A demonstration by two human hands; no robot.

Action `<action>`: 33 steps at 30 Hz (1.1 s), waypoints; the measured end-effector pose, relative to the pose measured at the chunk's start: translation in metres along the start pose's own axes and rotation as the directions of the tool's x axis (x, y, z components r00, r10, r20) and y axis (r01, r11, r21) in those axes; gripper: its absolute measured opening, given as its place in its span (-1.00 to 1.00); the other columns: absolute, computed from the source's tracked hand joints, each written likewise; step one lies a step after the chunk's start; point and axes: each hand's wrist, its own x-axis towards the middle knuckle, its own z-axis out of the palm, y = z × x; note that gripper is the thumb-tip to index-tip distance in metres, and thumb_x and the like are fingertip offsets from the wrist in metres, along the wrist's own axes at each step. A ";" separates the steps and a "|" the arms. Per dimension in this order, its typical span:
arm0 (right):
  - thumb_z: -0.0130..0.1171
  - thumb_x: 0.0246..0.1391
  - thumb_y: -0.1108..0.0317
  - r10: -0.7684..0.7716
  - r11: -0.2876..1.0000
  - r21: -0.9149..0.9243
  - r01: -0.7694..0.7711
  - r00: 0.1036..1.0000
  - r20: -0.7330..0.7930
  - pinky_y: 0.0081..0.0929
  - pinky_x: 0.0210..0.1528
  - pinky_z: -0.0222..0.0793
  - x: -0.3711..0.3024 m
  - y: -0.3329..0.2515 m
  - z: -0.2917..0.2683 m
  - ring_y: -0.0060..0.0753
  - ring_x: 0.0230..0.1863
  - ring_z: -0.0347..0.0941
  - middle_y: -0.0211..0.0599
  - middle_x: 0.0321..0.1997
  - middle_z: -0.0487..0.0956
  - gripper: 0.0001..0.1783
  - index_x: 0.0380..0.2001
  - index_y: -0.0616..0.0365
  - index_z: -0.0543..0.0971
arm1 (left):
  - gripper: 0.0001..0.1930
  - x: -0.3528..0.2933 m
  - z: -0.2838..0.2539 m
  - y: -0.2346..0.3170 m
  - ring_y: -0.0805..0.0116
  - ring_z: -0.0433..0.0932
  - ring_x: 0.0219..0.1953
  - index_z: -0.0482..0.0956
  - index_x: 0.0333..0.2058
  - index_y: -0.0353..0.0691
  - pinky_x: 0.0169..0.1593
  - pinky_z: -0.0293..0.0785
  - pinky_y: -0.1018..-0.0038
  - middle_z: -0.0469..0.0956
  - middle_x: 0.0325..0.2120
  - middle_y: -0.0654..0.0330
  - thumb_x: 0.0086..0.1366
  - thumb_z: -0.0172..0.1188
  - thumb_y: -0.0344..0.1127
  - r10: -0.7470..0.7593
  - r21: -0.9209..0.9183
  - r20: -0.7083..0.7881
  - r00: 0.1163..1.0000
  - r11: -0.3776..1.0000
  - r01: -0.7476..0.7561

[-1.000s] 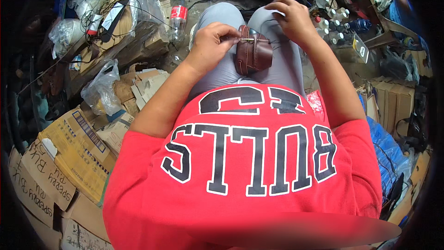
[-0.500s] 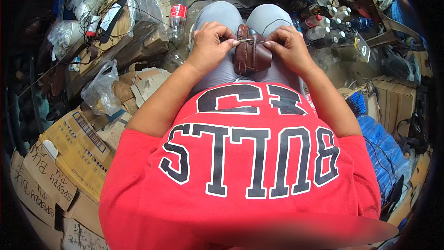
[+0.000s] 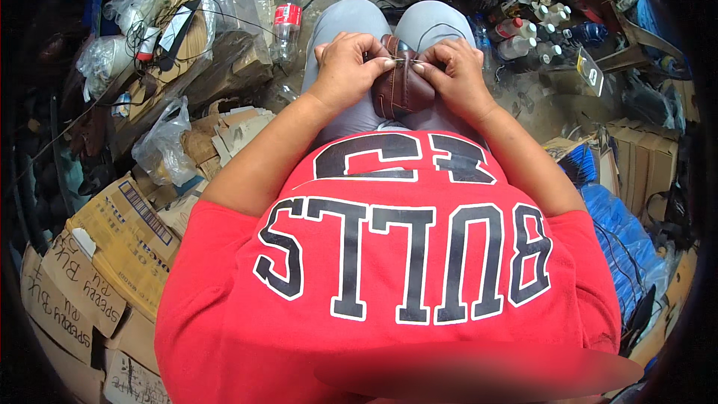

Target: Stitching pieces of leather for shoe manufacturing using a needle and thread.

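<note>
A brown leather shoe (image 3: 404, 91) with visible stitching rests between my thighs. My left hand (image 3: 348, 66) is closed at its left side, thumb and forefinger pinching a thin thread at the seam. Opposite it, my right hand (image 3: 454, 75) pinches the thread close to the leather, fingers curled. Only a short, light stretch of that strand shows between the two thumbs; whether a needle is there is too small to tell. A dark loop of thread (image 3: 440, 26) arches above my right hand over the knee. My fingers hide part of the shoe's upper edge.
A red-labelled plastic bottle (image 3: 287, 24) stands beyond my left hand. Several bottles (image 3: 517, 39) crowd the floor at the far right. Cardboard boxes (image 3: 123, 217) lie at the left, a clear plastic bag (image 3: 166, 146) above them. Blue plastic sheeting (image 3: 617, 243) lies at the right.
My hands have drawn slightly closer together over the shoe, the right one moving left. The strand between them shows shorter, and the dark loop stands more rounded.
</note>
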 end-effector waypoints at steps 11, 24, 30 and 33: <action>0.31 -0.15 0.25 -0.059 0.967 0.251 0.051 0.998 0.024 -0.33 -0.09 0.08 0.016 0.001 -0.012 -0.33 -0.24 0.37 -0.41 -0.46 0.55 -0.83 -0.59 0.08 0.59 | -0.87 0.029 -0.005 -0.008 0.29 0.46 -0.27 0.62 -0.49 -0.21 -0.15 0.35 0.42 0.56 -0.45 0.25 -0.09 0.35 -0.49 0.283 -0.092 0.037 0.958 0.956 -0.279; 0.21 -0.03 0.32 -0.009 0.993 0.111 -0.037 0.921 0.390 -0.36 -0.16 0.26 0.024 -0.009 -0.049 -0.23 -0.34 0.49 -0.22 -0.48 0.55 -0.85 -0.42 0.15 0.52 | -0.87 0.014 -0.036 0.016 0.23 0.49 -0.28 0.52 -0.33 -0.10 -0.12 0.24 0.32 0.54 -0.47 0.22 0.11 0.14 -0.43 0.297 0.257 0.304 0.905 0.890 -0.378; 0.04 -0.02 0.41 -0.128 0.882 -0.321 0.346 0.830 0.542 -0.21 -0.06 0.21 0.038 -0.041 -0.045 -0.14 -0.29 0.53 -0.24 -0.44 0.60 -0.87 -0.34 0.02 0.49 | -0.80 0.021 -0.035 0.035 0.16 0.54 -0.32 0.46 -0.24 -0.06 -0.11 0.23 0.27 0.55 -0.51 0.17 0.12 0.03 -0.44 0.264 0.494 0.496 0.827 0.697 -0.519; 0.04 -0.03 0.41 -0.162 0.883 -0.292 0.366 0.824 0.544 -0.22 -0.07 0.21 0.038 -0.036 -0.045 -0.19 -0.27 0.52 -0.26 -0.44 0.59 -0.87 -0.35 0.00 0.49 | -0.81 0.019 -0.038 0.034 0.17 0.54 -0.33 0.44 -0.26 -0.06 -0.12 0.24 0.28 0.54 -0.53 0.16 0.12 0.02 -0.45 0.268 0.495 0.522 0.810 0.678 -0.544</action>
